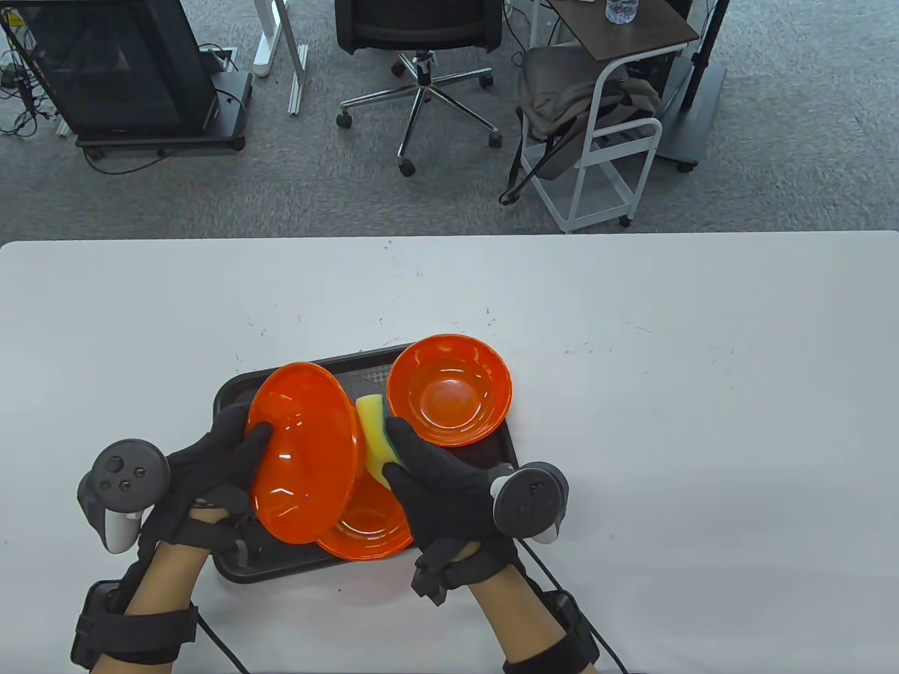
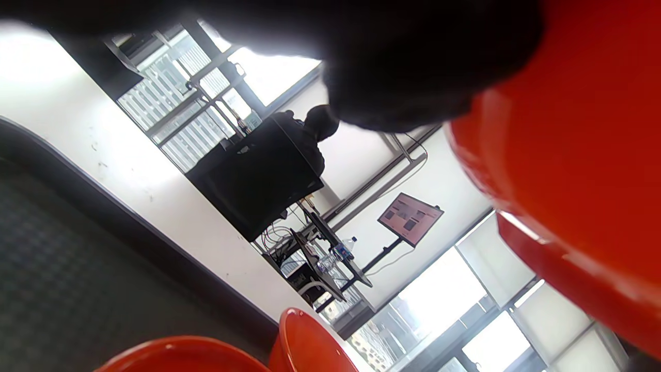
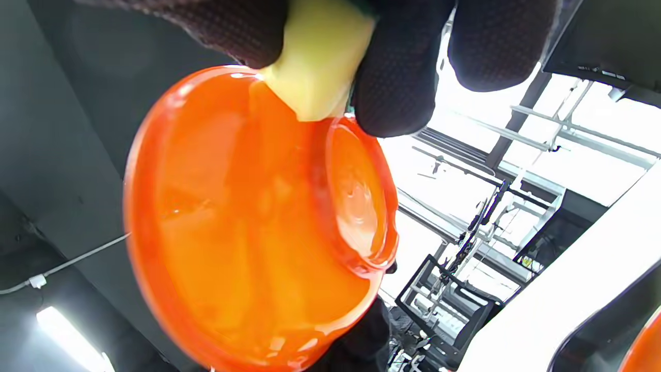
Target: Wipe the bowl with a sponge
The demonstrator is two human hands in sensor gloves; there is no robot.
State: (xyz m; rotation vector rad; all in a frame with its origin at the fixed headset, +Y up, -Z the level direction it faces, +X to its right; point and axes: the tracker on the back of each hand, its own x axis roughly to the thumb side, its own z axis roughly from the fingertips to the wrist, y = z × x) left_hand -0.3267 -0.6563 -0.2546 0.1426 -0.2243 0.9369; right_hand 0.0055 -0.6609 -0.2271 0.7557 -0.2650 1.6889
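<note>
The left hand (image 1: 211, 456) gripped an orange bowl (image 1: 303, 453) by its rim, holding it tilted on edge above the near left part of a black tray (image 1: 232, 393) on the white table (image 1: 632, 351). The right hand (image 1: 442, 477) pinched a yellow-and-green sponge (image 1: 376, 435) and pressed it against the outside of that bowl; in the right wrist view the sponge (image 3: 315, 72) met the bowl (image 3: 248, 222) near its foot ring. A second orange bowl (image 1: 449, 390) sat upright on the tray's far right corner, and a third (image 1: 369, 523) lay on the tray beneath the held one.
</note>
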